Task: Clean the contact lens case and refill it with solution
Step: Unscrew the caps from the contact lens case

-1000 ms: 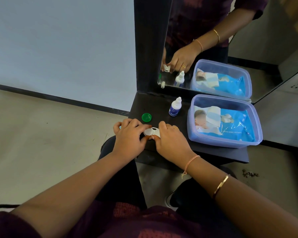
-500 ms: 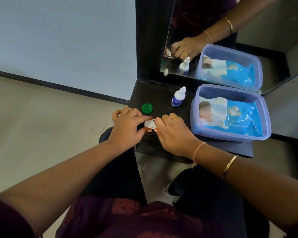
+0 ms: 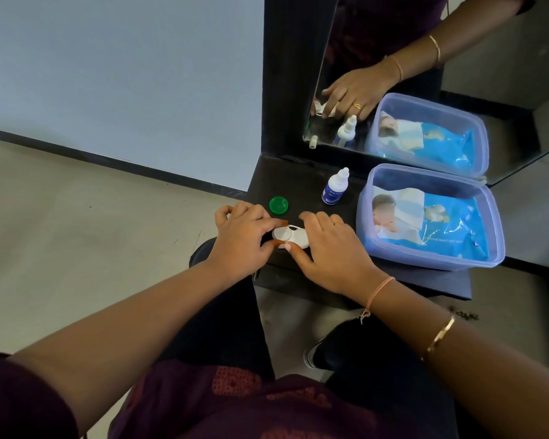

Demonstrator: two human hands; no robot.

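White plastic is pinched in my fingers point(image 3: 268, 224): left hand point(image 3: 241, 239) curled round the left cap point(image 3: 281, 233) of the lens case point(image 3: 298, 240), right hand point(image 3: 330, 253) gripping its right end, at the near edge of the dark surface point(image 3: 298, 185); green cap point(image 3: 278, 205) just beyond, solution bottle point(image 3: 335, 186) farther right

cap point(image 3: 278, 205) behind case point(image 3: 290, 237) | bottle point(image 3: 335, 188) right of cap | tub point(image 3: 431, 260) far right

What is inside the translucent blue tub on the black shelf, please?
Inside the tub lies a blue wipes pack, flat, with its printed side up. It fills most of the floor. Anything beneath the pack is covered and cannot be seen.
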